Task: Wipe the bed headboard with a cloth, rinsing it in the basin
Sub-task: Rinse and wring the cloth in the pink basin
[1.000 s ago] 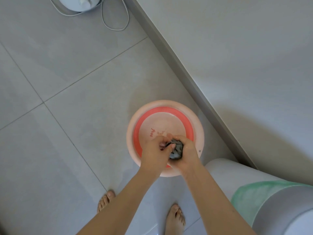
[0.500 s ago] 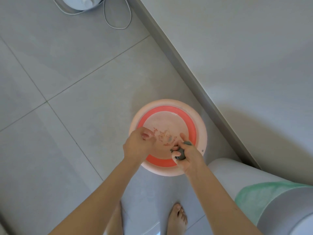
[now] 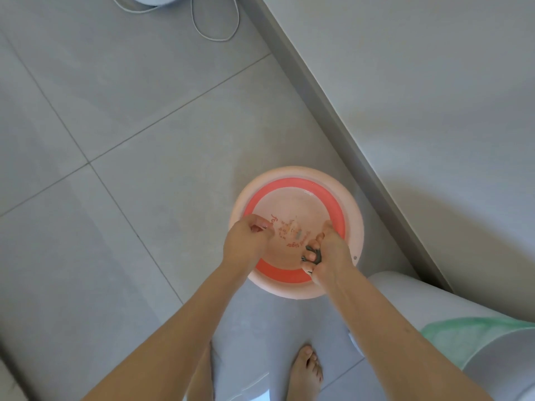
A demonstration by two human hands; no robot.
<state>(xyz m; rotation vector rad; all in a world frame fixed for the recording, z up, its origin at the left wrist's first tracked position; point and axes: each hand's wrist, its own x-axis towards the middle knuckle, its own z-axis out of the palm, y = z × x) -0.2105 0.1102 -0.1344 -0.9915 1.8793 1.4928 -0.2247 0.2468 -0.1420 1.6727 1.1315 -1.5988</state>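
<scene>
A round pink basin (image 3: 351, 202) with a red inner band stands on the grey tiled floor, holding shallow water over printed lettering. My right hand (image 3: 328, 253) is over the basin's right side and grips a small dark grey cloth (image 3: 314, 254), balled up and mostly hidden in my fist. My left hand (image 3: 246, 241) hovers over the basin's left rim with fingers loosely curled and nothing in it. The headboard cannot be identified in view.
A white wall with a grey skirting (image 3: 341, 117) runs diagonally close behind the basin. A white rounded object with a green cover (image 3: 463, 337) sits at the lower right. A white appliance and its looped cord (image 3: 215, 21) lie at the top. My bare feet (image 3: 307, 371) stand below the basin.
My hands, which wrung the cloth together a second ago, have parted. The left hand let go and drew left; the right hand keeps the balled cloth on the basin's right side.
</scene>
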